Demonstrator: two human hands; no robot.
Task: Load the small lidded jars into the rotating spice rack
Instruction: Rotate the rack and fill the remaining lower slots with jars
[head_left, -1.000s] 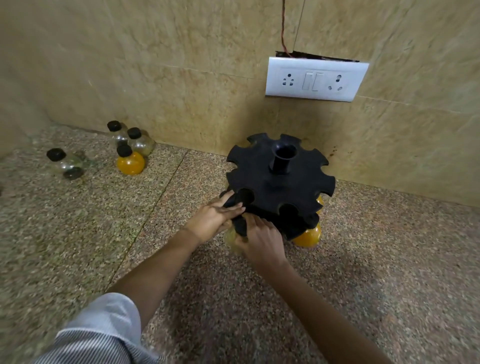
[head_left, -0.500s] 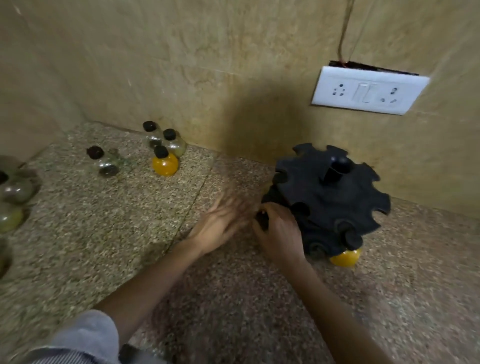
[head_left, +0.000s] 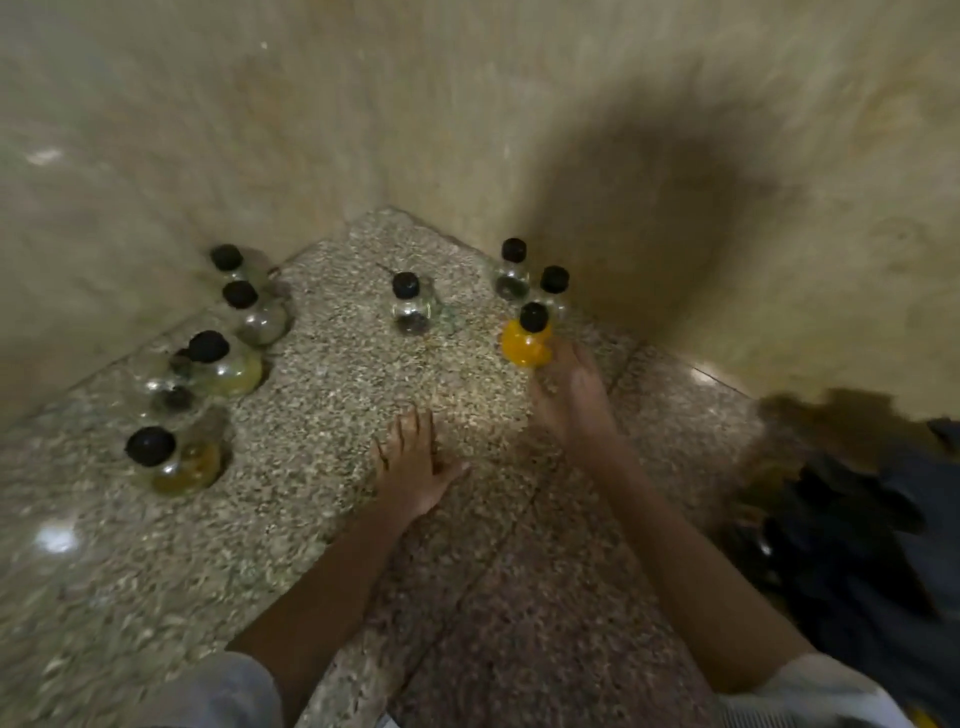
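Right fingers (head_left: 563, 358) reached (touching) yellow jar (head_left: 523, 347).

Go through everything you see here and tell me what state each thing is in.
Orange jar with black lid: upright, capped, right fingers touching it.
Clear glass jar standing alone: upright, capped.
Right hand: open, reaching.
Left hand: open, empty, over the speckled stone counter.
Black rotating rack: blurred, at right edge.

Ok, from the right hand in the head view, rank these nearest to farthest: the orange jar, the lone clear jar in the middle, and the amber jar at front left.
1. Orange jar, at the right hand's fingertips.
2. Lone clear jar, centre, farther back.
3. Amber jar, far left front.
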